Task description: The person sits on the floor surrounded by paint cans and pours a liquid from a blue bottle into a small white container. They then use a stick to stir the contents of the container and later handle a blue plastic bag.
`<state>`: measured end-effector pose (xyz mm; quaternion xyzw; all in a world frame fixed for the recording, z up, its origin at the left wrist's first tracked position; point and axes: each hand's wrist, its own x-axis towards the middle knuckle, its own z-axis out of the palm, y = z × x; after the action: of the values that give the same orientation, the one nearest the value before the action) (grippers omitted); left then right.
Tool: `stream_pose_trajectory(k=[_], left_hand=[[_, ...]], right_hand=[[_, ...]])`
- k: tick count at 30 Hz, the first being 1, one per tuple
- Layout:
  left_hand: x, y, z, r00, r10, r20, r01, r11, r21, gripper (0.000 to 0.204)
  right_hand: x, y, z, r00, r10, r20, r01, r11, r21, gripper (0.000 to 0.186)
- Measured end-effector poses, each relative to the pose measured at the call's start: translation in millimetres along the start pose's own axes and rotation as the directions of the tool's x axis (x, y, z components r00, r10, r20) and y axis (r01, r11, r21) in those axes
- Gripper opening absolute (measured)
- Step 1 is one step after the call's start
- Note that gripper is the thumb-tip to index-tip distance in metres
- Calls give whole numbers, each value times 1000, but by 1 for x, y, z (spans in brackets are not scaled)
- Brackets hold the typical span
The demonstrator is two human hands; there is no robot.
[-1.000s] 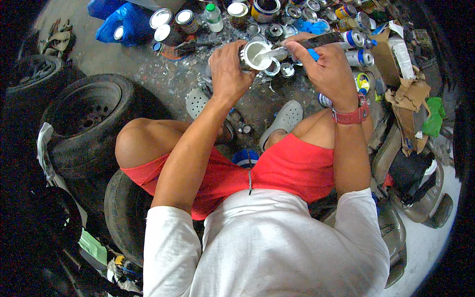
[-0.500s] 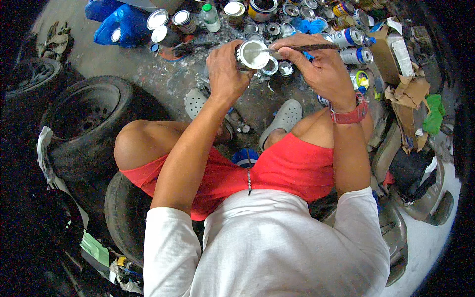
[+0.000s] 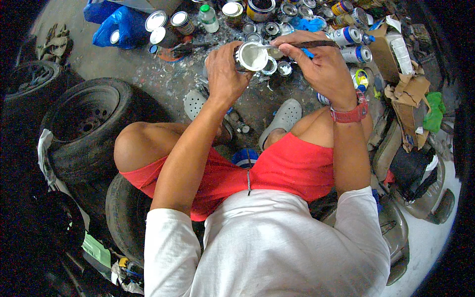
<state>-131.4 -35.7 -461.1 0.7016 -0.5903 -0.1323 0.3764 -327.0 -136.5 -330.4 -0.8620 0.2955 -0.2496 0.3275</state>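
My left hand (image 3: 225, 72) is wrapped round the side of a small can of white paint (image 3: 253, 56), its open mouth facing up toward me. My right hand (image 3: 319, 69) grips a thin metal stirring tool (image 3: 323, 43) with a dark handle. The metal end reaches over the rim into the white paint, where its tip is partly covered. A red watch (image 3: 350, 114) sits on my right wrist. Just beyond and beside the held can, small open tins (image 3: 284, 68) with white residue stand on the paint-spattered floor.
Paint cans (image 3: 183, 22), a green-capped bottle (image 3: 208, 19) and several spray cans (image 3: 356, 54) stand or lie ahead. Wheels with tyres (image 3: 89, 116) crowd the left. A torn cardboard box (image 3: 386, 52) is on the right. A blue plastic bag (image 3: 121, 29) lies far left.
The tool's metal end has shifted left across the can's mouth, and more of its shaft shows above the paint. Both hands hold the same things, nearly in place.
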Motion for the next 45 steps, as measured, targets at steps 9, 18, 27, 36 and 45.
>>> stream_pose_trajectory(k=[9,18,27,36,45], left_hand=[[2,3,-2,999,-49,12,49,999,12,82],[2,4,2,987,-124,103,144,965,-220,75],[0,6,8,968,-64,243,124,962,-243,75],[-5,-3,15,965,-54,256,112,969,-221,78],[-5,5,9,981,-28,190,24,999,25,78]], right_hand=[[-6,-6,7,959,282,12,-283,959,35,30],[-2,-6,7,992,-14,-126,-14,975,-221,25],[0,-9,1,997,-46,-55,32,971,-238,23],[-5,-2,3,996,-89,-9,86,982,-170,36],[-13,11,-19,967,232,-104,-234,972,-14,31]])
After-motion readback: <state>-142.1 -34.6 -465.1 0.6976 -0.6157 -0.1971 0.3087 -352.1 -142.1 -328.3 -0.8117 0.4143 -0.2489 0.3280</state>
